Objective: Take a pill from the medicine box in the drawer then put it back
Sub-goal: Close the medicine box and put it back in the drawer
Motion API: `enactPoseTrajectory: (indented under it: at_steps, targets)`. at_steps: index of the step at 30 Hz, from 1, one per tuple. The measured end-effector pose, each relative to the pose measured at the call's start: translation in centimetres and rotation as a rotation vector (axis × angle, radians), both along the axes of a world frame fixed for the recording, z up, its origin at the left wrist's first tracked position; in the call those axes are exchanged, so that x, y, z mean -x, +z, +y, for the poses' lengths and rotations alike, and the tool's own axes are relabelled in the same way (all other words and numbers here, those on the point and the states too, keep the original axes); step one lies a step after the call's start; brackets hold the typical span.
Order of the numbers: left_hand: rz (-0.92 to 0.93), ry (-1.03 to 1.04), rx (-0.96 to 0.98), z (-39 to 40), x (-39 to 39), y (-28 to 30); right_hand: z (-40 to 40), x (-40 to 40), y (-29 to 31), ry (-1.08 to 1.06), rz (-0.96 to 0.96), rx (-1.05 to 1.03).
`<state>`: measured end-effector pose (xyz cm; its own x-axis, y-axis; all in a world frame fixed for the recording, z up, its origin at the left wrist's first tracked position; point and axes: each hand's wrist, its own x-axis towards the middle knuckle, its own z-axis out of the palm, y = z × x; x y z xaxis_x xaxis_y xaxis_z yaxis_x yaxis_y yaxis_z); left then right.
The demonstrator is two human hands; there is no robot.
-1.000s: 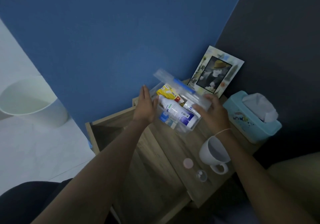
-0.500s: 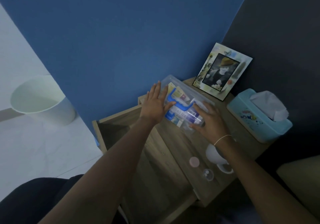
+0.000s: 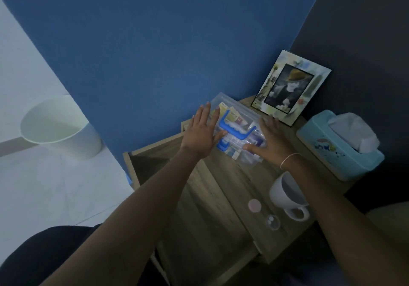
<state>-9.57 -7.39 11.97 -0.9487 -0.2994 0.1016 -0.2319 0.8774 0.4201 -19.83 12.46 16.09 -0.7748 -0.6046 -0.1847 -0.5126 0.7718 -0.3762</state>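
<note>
Lid now shut, fingers [image 3: 207, 117] atop medicine box [image 3: 238, 130]

1. The medicine box [image 3: 240, 130] is clear plastic with a blue handle [image 3: 235, 128]. It sits on the wooden nightstand [image 3: 232, 181] with its lid down.
2. The left hand [image 3: 202, 134] lies flat on the left part of the lid, fingers spread.
3. The right hand [image 3: 269, 141] presses flat on the right part.
4. The drawer [image 3: 150, 163] below stands open.
5. A white cup [image 3: 287, 196], a pink cap [image 3: 254, 205] and a small clear cup [image 3: 272, 221] stand near the front edge.
6. A photo frame [image 3: 290, 88] and a tissue box [image 3: 338, 146] stand to the right.
</note>
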Motion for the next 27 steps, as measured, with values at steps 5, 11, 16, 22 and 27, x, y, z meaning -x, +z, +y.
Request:
enactPoseTrajectory:
  at_steps: [5,11,16,22,27]
  targets:
    - [0.035,-0.166,0.238,-1.4,-1.5,-1.1,-0.4,1.1,0.6,0.037,-0.027,-0.082]
    - [0.024,-0.088,0.335,-0.6,-0.9,-1.6,-0.8,0.8,0.6,0.051,-0.021,-0.105]
    - [0.106,-0.15,0.244,-1.8,-1.2,-1.6,-1.3,-0.4,0.0,0.042,0.0,-0.071]
    - [0.215,-0.099,0.176,-1.6,-1.0,-0.6,-1.1,-1.5,-0.8,0.042,0.151,-0.045]
    - [0.296,0.011,0.139,-0.3,-0.2,-0.3,-1.3,-2.9,-1.7,0.02,0.232,0.033]
